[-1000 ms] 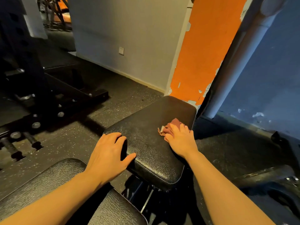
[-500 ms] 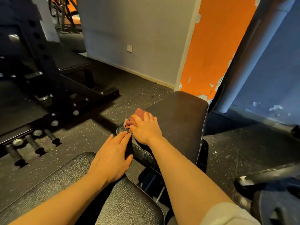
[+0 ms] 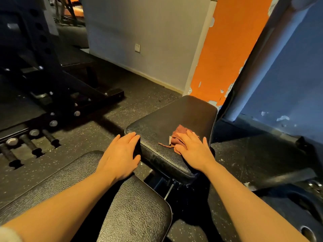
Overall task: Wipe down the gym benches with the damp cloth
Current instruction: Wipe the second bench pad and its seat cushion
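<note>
My right hand (image 3: 193, 151) lies flat on the reddish-brown cloth (image 3: 178, 135), fingers straight and slightly spread, palm pressing the cloth down onto the black seat pad (image 3: 183, 116). The cloth is bunched under my fingers; its far edge shows beyond the fingertips, and 1 frayed strip trails out to the left across the pad. The cloth sits on the near right part of the pad, close to the right edge.

My left hand (image 3: 120, 154) rests at the near left corner of the same pad. The 4 fingers are straight and held together, lying against the pad's left edge, and the thumb is spread out toward the pad's front side. It holds nothing.

The seat pad is covered in cracked black vinyl and has rounded corners. A second black pad (image 3: 136, 213), also cracked, lies below my forearms, nearer to me; a gap with dark frame parts (image 3: 166, 187) separates the 2 pads.

The floor (image 3: 83, 135) is dark speckled rubber. To the left stands a black metal rack (image 3: 57, 88) with bolts, and several dark pegs (image 3: 31, 145) project from its base. Behind the seat pad are a pale wall (image 3: 148, 32) with 1 socket (image 3: 137, 48), an orange strip of wall (image 3: 227, 49) with chipped paint, a pale pipe (image 3: 258, 63) running diagonally, and a blue wall (image 3: 293, 75) on the right. A dark weight plate (image 3: 304, 206) lies at lower right.
</note>
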Available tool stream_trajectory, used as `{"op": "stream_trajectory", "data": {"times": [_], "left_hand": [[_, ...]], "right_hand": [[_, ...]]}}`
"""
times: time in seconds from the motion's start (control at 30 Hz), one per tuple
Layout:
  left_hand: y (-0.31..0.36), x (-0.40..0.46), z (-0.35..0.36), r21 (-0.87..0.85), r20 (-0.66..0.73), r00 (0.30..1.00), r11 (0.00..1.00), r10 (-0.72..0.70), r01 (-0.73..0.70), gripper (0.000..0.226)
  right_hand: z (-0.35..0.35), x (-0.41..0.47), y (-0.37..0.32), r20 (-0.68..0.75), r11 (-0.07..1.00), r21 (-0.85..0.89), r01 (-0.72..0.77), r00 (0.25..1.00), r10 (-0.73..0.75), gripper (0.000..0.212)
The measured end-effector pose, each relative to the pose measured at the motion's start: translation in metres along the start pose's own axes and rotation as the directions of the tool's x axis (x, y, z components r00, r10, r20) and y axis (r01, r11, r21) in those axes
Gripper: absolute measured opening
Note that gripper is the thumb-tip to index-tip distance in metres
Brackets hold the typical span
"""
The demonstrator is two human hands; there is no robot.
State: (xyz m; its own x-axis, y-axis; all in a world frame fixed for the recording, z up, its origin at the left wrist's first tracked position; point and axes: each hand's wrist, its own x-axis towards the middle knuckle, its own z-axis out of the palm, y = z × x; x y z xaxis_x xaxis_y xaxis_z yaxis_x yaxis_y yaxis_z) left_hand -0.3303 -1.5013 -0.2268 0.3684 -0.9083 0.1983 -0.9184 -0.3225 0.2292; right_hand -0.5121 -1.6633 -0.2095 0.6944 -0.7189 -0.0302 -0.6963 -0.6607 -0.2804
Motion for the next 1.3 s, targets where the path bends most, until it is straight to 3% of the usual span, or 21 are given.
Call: {"op": "stream_trajectory", "data": {"times": [0.23,0.47,0.73,0.93,1.07,1.3], "left_hand": [[-0.001,0.001,0.0,-0.019,-0.006,1.0,1.0,-0.012,0.012,0.066],[0.003,0.002,0.001,0.006,-0.004,1.0,1.0,-0.008,0.008,0.066],[0.002,0.003,0.002,-0.091,-0.076,0.995,0.994,-0.068,0.061,0.033],[0.001,0.006,0.004,0.08,-0.045,0.997,0.995,-0.058,0.061,0.035],[0.0,0.006,0.005,0.095,-0.031,0.999,0.994,-0.044,0.047,0.031],[0.0,0.004,0.006,0.146,0.01,0.991,0.98,-0.137,0.134,0.052]], "right_hand": [[0.011,-0.033,0.015,-0.117,0.996,0.047,-0.079,0.99,0.084,0.045],[0.015,-0.049,-0.012,-0.112,0.993,-0.108,-0.049,0.993,0.037,0.053],[0.031,-0.033,-0.061,-0.049,0.982,-0.171,0.081,0.995,-0.09,0.052],[0.034,-0.002,-0.08,-0.015,0.96,-0.221,0.172,0.984,-0.18,0.056],[0.038,0.026,-0.093,0.012,0.96,-0.187,0.207,0.978,-0.209,0.057],[0.045,0.069,-0.117,0.085,0.942,-0.159,0.295,0.955,-0.285,0.051]]}}
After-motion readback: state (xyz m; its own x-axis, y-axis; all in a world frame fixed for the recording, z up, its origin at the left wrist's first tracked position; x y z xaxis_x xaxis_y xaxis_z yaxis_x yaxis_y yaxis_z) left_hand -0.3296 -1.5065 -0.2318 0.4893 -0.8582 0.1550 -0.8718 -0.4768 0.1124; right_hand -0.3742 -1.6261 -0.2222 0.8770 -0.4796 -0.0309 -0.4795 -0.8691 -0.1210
